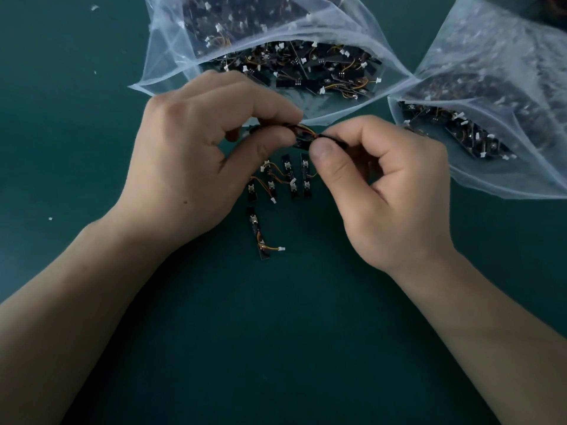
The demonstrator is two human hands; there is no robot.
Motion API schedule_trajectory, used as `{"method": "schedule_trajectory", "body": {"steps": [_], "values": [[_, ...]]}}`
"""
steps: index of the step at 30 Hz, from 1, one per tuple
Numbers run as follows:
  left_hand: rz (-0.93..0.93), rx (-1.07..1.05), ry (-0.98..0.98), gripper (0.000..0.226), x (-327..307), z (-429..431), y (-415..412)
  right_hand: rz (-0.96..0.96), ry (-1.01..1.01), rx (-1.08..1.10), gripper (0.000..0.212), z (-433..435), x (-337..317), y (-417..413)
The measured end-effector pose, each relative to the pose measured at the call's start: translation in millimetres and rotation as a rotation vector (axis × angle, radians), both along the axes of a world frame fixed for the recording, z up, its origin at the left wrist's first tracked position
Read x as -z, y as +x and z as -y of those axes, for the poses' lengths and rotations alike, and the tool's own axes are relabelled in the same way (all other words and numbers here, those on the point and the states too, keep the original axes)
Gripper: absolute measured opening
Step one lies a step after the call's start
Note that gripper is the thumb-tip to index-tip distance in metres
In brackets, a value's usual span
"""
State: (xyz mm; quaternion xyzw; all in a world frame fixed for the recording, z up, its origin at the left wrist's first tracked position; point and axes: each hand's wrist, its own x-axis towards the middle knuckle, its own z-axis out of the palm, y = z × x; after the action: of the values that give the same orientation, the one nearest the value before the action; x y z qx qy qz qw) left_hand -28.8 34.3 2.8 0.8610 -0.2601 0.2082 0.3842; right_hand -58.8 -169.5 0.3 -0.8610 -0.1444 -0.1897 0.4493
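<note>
Strip board [301, 141] with orange-yellow leads is held above the table [276, 332], just in front of the open plastic bag [165, 56]. Left hand [199, 154] grip — thumb and curled fingers pinch the board's left end; right hand [389, 191] grip — thumb and forefinger pinch its right end. Similar boards [288, 179] lie on the table beneath, a second bag [506, 179] at right.

Head view; looks forward-down, close above green table [92, 148]
</note>
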Motion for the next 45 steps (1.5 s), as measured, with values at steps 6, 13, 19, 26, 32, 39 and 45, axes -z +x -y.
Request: {"method": "schedule_trajectory", "body": {"steps": [6, 13, 19, 26, 32, 39, 45], "values": [[-0.011, 0.027, 0.014, 0.015, 0, 2, 1, 0.038, 0.05, 0.033, 0.011, 1, -1, 1], [0.138, 0.069, 0.081, 0.015, 0, 2, -1, 0.054, 0.141, 0.098, 0.013, 2, 0, 1], [0.076, 0.071, 0.045, 0.017, 0, 1, -1, 0.075, 0.205, 0.035, 0.014, 5, 0, 1], [0.048, -0.044, -0.042, 0.015, 2, -5, 2, -0.15, 0.027, -0.196, 0.032, 23, -6, -1], [0.02, -0.044, -0.043, 0.011, 1, -5, 2, -0.317, -0.271, -0.331, 0.037, 41, -15, -15], [0.011, -0.035, -0.023, 0.011, 2, -4, 3, -0.266, -0.371, -0.216, 0.02, 52, -7, -23], [0.006, -0.029, -0.003, 0.012, 4, -5, 4, -0.239, -0.347, -0.271, 0.009, 50, -3, -21]]}}
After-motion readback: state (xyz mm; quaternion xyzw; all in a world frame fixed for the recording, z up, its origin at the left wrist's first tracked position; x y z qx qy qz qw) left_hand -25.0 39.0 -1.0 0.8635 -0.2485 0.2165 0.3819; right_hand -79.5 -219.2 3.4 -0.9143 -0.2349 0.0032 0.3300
